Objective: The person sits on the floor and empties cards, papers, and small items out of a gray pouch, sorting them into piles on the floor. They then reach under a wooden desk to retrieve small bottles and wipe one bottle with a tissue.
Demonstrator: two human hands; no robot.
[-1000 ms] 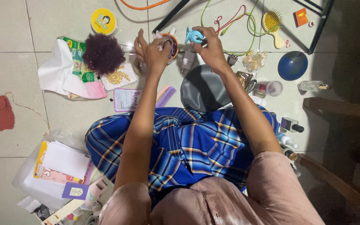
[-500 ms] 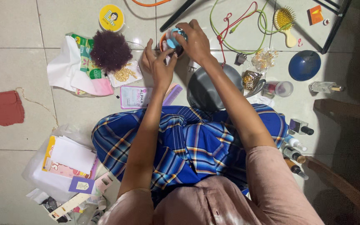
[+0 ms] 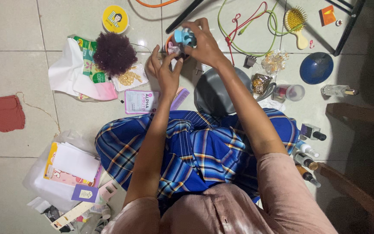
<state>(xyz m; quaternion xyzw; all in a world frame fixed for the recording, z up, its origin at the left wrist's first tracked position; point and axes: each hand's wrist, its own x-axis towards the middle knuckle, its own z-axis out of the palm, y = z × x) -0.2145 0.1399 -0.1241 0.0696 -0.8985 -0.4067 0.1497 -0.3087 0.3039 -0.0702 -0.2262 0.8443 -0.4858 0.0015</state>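
Blue clip — pinched in right hand

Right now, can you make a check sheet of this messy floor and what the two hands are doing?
Surface: pale tiled floor, crowded.
Job's things: light blue hair clip in the right hand; small pink piece at the left hand.
Clutter: dark fluffy hair puff, yellow round tin, yellow hairbrush, blue bowl, red cloth, small bottles.
Grippers: both hands raised together over the floor.
Cables: green cord, red cord, orange cord.
Surroundings: wooden chair legs at the right.
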